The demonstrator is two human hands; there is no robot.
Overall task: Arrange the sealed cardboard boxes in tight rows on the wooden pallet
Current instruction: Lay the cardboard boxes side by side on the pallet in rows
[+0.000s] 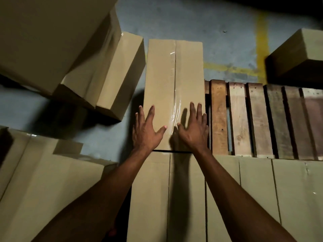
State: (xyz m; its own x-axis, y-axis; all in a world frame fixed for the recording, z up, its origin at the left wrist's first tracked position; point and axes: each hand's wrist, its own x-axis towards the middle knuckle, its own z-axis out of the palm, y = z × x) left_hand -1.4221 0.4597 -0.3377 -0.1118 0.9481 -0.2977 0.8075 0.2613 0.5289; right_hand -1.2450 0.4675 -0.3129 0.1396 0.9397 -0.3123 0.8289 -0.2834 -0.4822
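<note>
A long sealed cardboard box (174, 72) with clear tape along its middle seam lies at the left end of the wooden pallet (258, 119). My left hand (146, 130) and my right hand (194, 128) rest flat on its near end, fingers spread and straight, one on each side of the tape. A thin dark gap separates this box from the row of sealed boxes (227, 193) lying side by side along the pallet's near edge, under my forearms.
Loose boxes lie on the grey floor at the left: a tilted one (108, 74), a large one (49, 37) above it and another (43, 180) at lower left. One more box (297, 56) sits beyond the pallet at right, near yellow floor lines (262, 42).
</note>
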